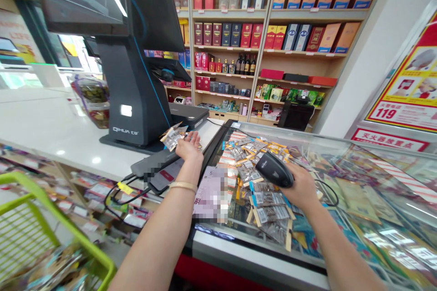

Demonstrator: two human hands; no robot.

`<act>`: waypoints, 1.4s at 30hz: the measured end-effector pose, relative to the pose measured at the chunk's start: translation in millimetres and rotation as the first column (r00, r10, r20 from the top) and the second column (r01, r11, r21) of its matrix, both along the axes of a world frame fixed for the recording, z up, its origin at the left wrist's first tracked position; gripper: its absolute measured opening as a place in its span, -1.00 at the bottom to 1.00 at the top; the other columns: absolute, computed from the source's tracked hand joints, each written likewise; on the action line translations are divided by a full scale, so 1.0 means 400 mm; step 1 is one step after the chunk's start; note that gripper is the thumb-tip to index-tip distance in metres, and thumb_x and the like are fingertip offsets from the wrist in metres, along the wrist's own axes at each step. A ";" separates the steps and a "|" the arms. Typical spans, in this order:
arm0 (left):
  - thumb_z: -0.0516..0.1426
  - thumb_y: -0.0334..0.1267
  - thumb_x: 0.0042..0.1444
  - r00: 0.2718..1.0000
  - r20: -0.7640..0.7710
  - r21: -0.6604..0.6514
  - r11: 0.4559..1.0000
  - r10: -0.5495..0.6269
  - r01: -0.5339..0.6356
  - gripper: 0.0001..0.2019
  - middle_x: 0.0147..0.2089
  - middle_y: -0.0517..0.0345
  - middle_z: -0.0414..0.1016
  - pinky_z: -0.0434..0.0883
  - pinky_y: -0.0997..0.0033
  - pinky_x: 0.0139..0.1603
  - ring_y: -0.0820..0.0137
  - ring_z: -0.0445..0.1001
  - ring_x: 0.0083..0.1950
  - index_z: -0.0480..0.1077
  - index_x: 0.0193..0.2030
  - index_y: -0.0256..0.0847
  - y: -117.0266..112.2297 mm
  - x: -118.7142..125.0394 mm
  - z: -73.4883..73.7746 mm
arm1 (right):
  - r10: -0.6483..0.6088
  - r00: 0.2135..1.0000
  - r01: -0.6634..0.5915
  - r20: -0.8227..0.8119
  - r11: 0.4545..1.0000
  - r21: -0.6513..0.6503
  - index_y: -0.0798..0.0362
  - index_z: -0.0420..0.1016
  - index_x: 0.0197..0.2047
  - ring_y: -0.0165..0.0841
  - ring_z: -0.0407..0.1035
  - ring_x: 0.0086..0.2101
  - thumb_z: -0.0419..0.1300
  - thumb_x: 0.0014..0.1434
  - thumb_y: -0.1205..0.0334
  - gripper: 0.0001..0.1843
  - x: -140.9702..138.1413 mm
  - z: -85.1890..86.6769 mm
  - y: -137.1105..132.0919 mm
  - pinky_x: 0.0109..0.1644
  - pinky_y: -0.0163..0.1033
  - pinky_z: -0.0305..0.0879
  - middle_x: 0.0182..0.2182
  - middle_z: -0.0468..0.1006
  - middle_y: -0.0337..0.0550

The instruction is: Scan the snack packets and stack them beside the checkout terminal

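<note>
My left hand (190, 145) reaches out over the counter, palm up, with a small foil snack packet (173, 137) resting between its fingers. A pale bracelet sits on that wrist. My right hand (300, 184) grips a black handheld barcode scanner (274, 169) over the glass counter top, its head pointing left. Its cable trails off to the right. Below the scanner lie several small snack packets (264, 200) spread on the glass counter (358, 168).
A black checkout terminal (133, 100) with a screen stands on the white counter (44, 127) at left. A green shopping basket (44, 236) sits at lower left. Shelves of boxed and bottled goods (239, 32) fill the back wall. A card reader (295, 113) stands beyond the glass.
</note>
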State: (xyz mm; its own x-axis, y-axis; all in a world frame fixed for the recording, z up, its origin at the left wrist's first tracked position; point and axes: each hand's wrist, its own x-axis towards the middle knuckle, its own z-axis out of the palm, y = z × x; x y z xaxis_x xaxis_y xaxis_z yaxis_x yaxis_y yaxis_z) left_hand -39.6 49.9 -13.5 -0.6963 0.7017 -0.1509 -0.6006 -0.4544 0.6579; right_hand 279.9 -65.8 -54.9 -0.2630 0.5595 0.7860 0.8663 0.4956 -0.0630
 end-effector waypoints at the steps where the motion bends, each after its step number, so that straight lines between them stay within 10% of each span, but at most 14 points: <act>1: -0.14 -0.34 0.22 1.000 0.028 0.014 1.000 -0.001 0.001 -0.79 -0.09 -0.07 0.51 0.53 0.42 -0.23 0.36 0.60 -0.14 0.19 -0.05 -0.19 -0.005 0.005 0.004 | 0.006 1.000 -0.006 0.002 1.000 0.008 0.05 0.49 -0.21 -0.14 0.50 -0.30 0.16 -0.06 0.17 -0.70 -0.001 0.000 0.000 -0.25 -0.12 0.39 -0.32 0.61 0.01; 6: -0.16 -0.36 0.22 0.995 0.089 -0.027 0.998 -0.045 0.048 -0.81 -0.08 -0.06 0.50 0.50 0.50 -0.22 0.41 0.59 -0.11 0.22 -0.13 -0.19 -0.008 -0.004 0.001 | 0.006 1.000 -0.006 -0.012 1.000 -0.003 0.03 0.50 -0.22 -0.16 0.50 -0.31 0.16 -0.06 0.19 -0.71 -0.006 0.006 -0.005 -0.26 -0.15 0.38 -0.32 0.61 -0.01; 14: 0.16 -0.28 0.03 0.829 -0.398 -0.231 0.918 -0.392 0.323 -0.92 -0.40 0.04 0.52 0.38 0.52 -0.46 0.42 0.52 -0.44 0.39 -0.39 -0.24 -0.010 0.037 -0.017 | 0.014 0.999 -0.015 -0.032 1.000 -0.019 0.01 0.51 -0.24 -0.20 0.49 -0.35 0.20 -0.02 0.09 -0.73 -0.009 0.016 -0.006 -0.26 -0.16 0.38 -0.34 0.62 -0.04; 16: 0.28 -0.30 -0.13 0.674 -0.533 -0.301 0.860 -0.511 0.413 -0.88 -0.51 0.08 0.51 0.28 0.51 -0.55 0.43 0.44 -0.56 0.45 -0.45 -0.26 -0.023 0.069 -0.029 | 0.008 0.999 -0.009 -0.043 1.000 -0.027 0.01 0.51 -0.23 -0.20 0.49 -0.35 0.20 -0.01 0.08 -0.73 -0.009 0.015 -0.006 -0.25 -0.16 0.38 -0.33 0.62 -0.05; 21: 0.39 -0.19 -0.33 -0.015 -0.862 -0.456 0.762 -0.507 0.460 -0.71 -0.58 0.19 0.52 0.30 0.49 -0.50 0.36 0.48 -0.54 0.53 -0.39 -0.17 -0.052 0.128 -0.073 | 0.001 0.999 -0.003 -0.052 0.999 -0.037 0.01 0.51 -0.24 -0.19 0.49 -0.32 0.20 -0.02 0.08 -0.72 -0.010 0.014 -0.006 -0.24 -0.16 0.39 -0.33 0.62 -0.04; 23: 0.41 -0.17 -0.38 -0.097 -0.869 -0.469 0.746 -0.484 0.472 -0.66 -0.56 0.19 0.54 0.33 0.48 -0.48 0.33 0.51 -0.52 0.54 -0.38 -0.17 -0.059 0.140 -0.083 | 0.001 0.999 -0.003 -0.047 0.999 -0.038 0.01 0.51 -0.24 -0.19 0.49 -0.32 0.19 -0.02 0.09 -0.73 -0.010 0.015 -0.006 -0.24 -0.16 0.38 -0.33 0.61 -0.04; 31: 0.42 -0.26 -0.35 0.175 -0.608 -0.465 0.526 -0.774 0.712 -0.72 -0.57 0.12 0.51 0.32 0.51 -0.61 0.45 0.41 -0.61 0.53 -0.44 -0.27 -0.072 0.133 -0.053 | 0.001 0.999 -0.003 -0.050 0.999 -0.043 0.01 0.50 -0.21 -0.18 0.50 -0.30 0.20 -0.04 0.13 -0.71 -0.004 0.011 -0.002 -0.22 -0.14 0.39 -0.30 0.62 -0.03; 36: 0.38 -0.26 -0.25 0.537 -0.555 -0.193 0.726 -0.635 0.660 -0.74 -0.53 0.18 0.47 0.36 0.58 -0.56 0.56 0.38 -0.60 0.43 -0.44 -0.29 -0.060 0.112 -0.022 | -0.015 0.998 0.013 -0.058 0.999 -0.040 0.00 0.51 -0.23 -0.18 0.49 -0.32 0.20 -0.05 0.15 -0.72 -0.008 0.019 -0.005 -0.23 -0.15 0.39 -0.33 0.62 -0.04; 42: 0.34 -0.28 -0.20 0.591 -0.538 -0.102 0.743 -0.601 0.662 -0.75 -0.55 0.27 0.40 0.37 0.59 -0.54 0.58 0.37 -0.60 0.38 -0.41 -0.27 -0.061 0.119 -0.016 | -0.059 0.997 0.056 -0.056 0.997 -0.055 0.02 0.51 -0.28 -0.22 0.46 -0.37 0.18 0.00 0.14 -0.78 -0.013 0.023 -0.008 -0.28 -0.19 0.34 -0.38 0.60 -0.06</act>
